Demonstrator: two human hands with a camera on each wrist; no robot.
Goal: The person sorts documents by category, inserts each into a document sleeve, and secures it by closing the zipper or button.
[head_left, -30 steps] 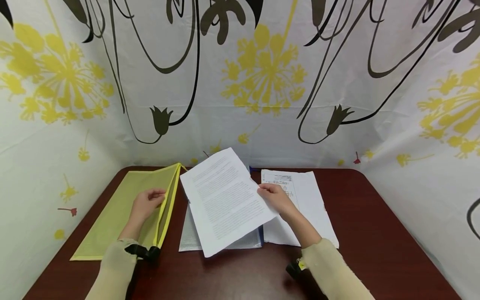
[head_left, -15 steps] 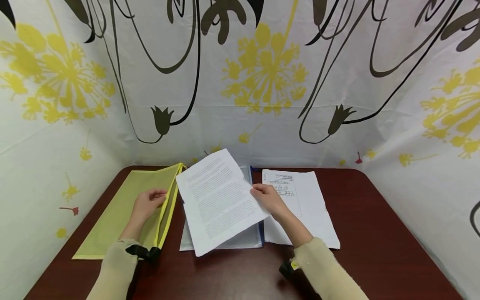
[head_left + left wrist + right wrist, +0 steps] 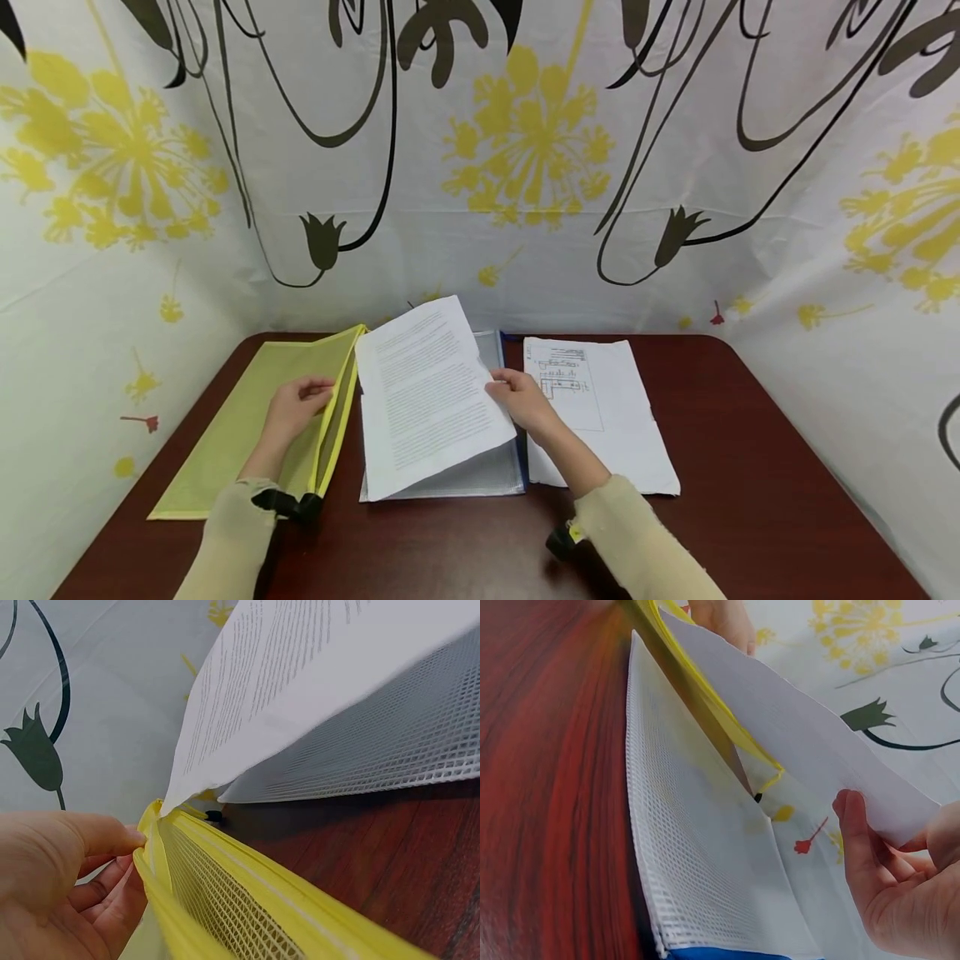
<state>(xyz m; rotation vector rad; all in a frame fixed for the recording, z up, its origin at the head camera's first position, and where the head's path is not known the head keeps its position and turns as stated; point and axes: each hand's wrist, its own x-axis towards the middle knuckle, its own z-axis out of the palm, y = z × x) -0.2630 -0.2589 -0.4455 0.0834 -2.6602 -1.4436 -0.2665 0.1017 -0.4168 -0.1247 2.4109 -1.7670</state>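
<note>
Sheet (image 3: 427,396) in right hand (image 3: 522,402), yellow pouch (image 3: 232,442) in left hand (image 3: 296,410).
Table (image 3: 465,542): dark red, nearest. Left hand, at the sheet's nine o'clock: thumb and fingertips pinch the yellow pouch's rim; its mouth gapes. Right hand, at three o'clock: thumb and fingers pinch the sheet's edge. Sheet: printed, tilted, above the white pouch (image 3: 487,472), which shows at five o'clock; upper corner by the yellow rim, contact unclear. Drawing (image 3: 626,425): flat, at three o'clock. Cloth (image 3: 420,192): floral, twelve o'clock, farthest.
</note>
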